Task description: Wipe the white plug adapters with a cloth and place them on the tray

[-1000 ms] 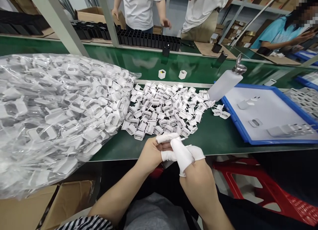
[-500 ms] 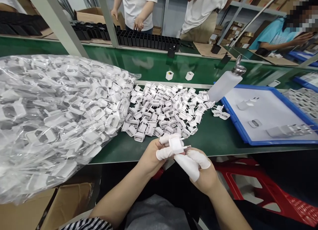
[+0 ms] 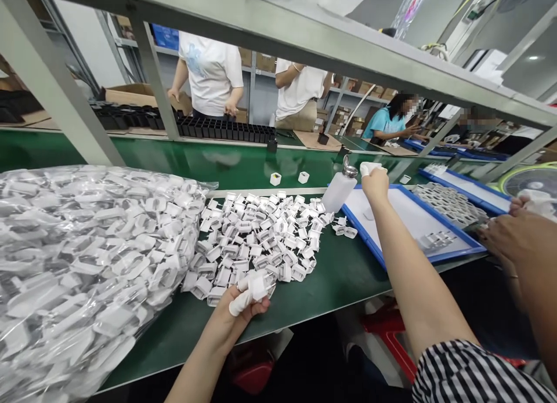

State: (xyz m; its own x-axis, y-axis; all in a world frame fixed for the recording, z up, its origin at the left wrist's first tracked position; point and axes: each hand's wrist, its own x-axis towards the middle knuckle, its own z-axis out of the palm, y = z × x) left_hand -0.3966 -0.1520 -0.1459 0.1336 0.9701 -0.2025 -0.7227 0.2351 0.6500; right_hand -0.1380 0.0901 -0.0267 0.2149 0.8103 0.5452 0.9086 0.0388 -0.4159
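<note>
My left hand [image 3: 243, 304], with white coverings on its fingers, grips a white plug housing [image 3: 260, 287] whose pins point right. It is held over the near edge of the heap of white plug housings [image 3: 261, 235]. My right hand [image 3: 375, 180] is stretched forward, closed, above the far edge of the blue-rimmed tray [image 3: 378, 258]. A white cloth [image 3: 369, 167] shows at its fingers, hard to separate from the finger coverings. Just left of that hand stands a translucent bottle with a metal top [image 3: 339, 189]; hand and bottle look apart.
A large clear bag of white housings [image 3: 96, 258] covers the bench's left side. Two white pieces [image 3: 289, 178] lie beyond the heap. A co-worker's hands [image 3: 513, 229] are at the right. A metal frame [image 3: 278, 55] crosses overhead; other people stand behind the bench.
My hands have parted: the right has moved forward and right from beside the left to near the bottle. The left has shifted left with the plug housing. The view has tilted up and turned right.
</note>
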